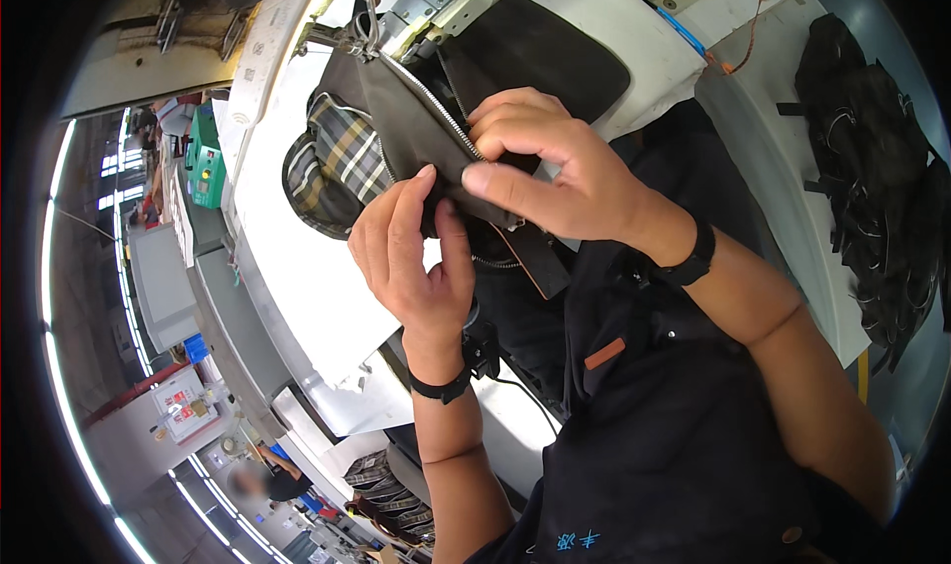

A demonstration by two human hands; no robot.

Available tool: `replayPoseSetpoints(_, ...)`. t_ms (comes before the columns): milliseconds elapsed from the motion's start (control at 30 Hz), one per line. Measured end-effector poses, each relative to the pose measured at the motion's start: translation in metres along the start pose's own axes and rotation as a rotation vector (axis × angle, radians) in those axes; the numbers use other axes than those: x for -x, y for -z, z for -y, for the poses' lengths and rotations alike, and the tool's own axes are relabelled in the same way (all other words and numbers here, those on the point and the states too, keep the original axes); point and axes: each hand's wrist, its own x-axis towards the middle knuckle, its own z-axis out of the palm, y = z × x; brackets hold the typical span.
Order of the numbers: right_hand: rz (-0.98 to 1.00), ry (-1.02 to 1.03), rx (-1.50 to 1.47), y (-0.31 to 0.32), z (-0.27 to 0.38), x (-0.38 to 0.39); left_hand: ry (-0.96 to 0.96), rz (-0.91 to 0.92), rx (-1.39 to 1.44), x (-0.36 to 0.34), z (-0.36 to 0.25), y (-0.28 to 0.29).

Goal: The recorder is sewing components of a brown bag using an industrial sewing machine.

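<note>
Head view: two bare hands are at work on one dark sewn piece point(404, 118), which lies in the middle of the far half of the scene, its far end right by the metal parts of one sewing machine point(426, 9). The left hand point(408, 257) pinches the piece's near edge between thumb and fingertips; the right hand point(584, 183) grips it beside the zip point(433, 101), thumb against fingers. Each wrist wears one black band, two in all.

The piece is smooth and brownish black, crossed by a long run of silver zip teeth slanting from far left to near right. One plaid lining point(347, 153), in yellow, white and black checks, bulges out on its left. A second, curved run of teeth shows just on the near side of the hands, beside one narrow brown strip point(533, 262).

On the right lies one heap of black pieces point(862, 168), too tangled to count. Well to the left stands one green box point(205, 158); near left, one co-worker point(287, 483) is partly visible.
</note>
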Motion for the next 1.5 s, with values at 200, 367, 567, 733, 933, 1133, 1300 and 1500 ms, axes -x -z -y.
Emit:
replayPoseSetpoints(200, -0.040, -0.067, -0.055, 0.003, -0.004, -0.012, 0.075, -0.024, 0.060, -0.011, -0.032, 0.013)
replayPoseSetpoints(367, 0.093, -0.282, -0.269, 0.008, -0.005, -0.016, 0.312, 0.174, 0.155, -0.032, -0.054, 0.008)
replayPoseSetpoints(567, 0.049, -0.361, -0.329, -0.001, -0.009, -0.028, 0.637, 0.296, 0.125, -0.069, -0.041, 0.001)
replayPoseSetpoints(733, 0.086, -0.347, -0.342, -0.003, -0.010, -0.023, 0.743, 0.412, 0.064, -0.082, -0.024, -0.006)
replayPoseSetpoints(933, -0.010, -0.481, -0.350, -0.004, -0.010, -0.021, 0.779, 0.465, 0.068, -0.083, -0.028, -0.008)
replayPoseSetpoints(1133, 0.047, -0.471, -0.182, -0.001, -0.015, -0.021, 0.727, 0.512, 0.025, -0.082, -0.028, -0.010)
replayPoseSetpoints(1300, 0.086, -0.411, 0.148, 0.001, -0.026, -0.037, 0.629, 0.391, -0.071, -0.086, -0.030, 0.003)
replayPoseSetpoints(1500, 0.098, -0.391, -0.196, 0.010, -0.032, -0.026, 0.432, 0.386, 0.090, -0.085, -0.040, 0.010)
